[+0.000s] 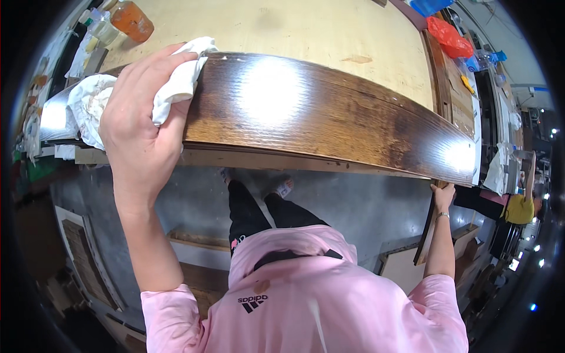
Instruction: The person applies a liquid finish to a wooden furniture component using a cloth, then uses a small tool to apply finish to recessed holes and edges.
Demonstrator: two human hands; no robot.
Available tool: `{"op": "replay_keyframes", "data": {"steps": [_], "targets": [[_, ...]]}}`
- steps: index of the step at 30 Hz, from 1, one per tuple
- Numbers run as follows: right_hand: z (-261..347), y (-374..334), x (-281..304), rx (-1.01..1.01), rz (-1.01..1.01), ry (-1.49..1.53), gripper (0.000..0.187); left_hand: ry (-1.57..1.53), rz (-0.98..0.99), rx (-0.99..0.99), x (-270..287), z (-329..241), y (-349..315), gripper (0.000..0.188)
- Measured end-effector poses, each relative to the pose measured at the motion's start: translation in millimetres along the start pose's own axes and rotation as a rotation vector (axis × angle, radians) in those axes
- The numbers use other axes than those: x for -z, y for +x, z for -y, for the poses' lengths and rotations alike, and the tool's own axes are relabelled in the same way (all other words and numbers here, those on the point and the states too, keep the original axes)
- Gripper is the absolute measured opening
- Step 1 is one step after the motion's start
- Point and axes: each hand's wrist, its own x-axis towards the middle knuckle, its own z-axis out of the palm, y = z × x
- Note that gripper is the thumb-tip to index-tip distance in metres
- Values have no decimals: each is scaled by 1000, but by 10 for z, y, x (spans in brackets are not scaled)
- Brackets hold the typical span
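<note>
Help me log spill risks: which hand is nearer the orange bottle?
Left. The left hand, holding a white cloth on the dark board, is below the orange bottle in the picture; the right hand is at the board's right end, farther away.

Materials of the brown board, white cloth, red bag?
Brown board: looks like wood or wood veneer, glossy coat; grain streaks and bright glare.
White cloth: probably woven or knit fabric, matte; soft folds in the left hand.
Red bag: likely thin plastic; shiny, crumpled.
</note>
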Motion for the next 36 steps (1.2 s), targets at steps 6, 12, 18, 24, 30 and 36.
{"op": "replay_keyframes", "data": {"steps": [6,12,18,24,30,36], "targets": [[70,1,-57,-30,-26,-129,67,-6,49,-3,-15,75,35,29],[-311,174,-135,138,-267,-117,49,-68,-35,-17,-25,7,129,38],[582,158,1041,131,-523,593,52,-83,41,45,-19,-80,61,49],[2844,-809,2106,659,-142,753,46,-95,186,-10,-81,-338,196,50],[3923,-1421,2107,1194,161,318,110,-32,224,-29,-159,-552,131,68],[4042,-1552,1915,1198,55,147,114,46,231,12,180,-171,-92,55]]}}
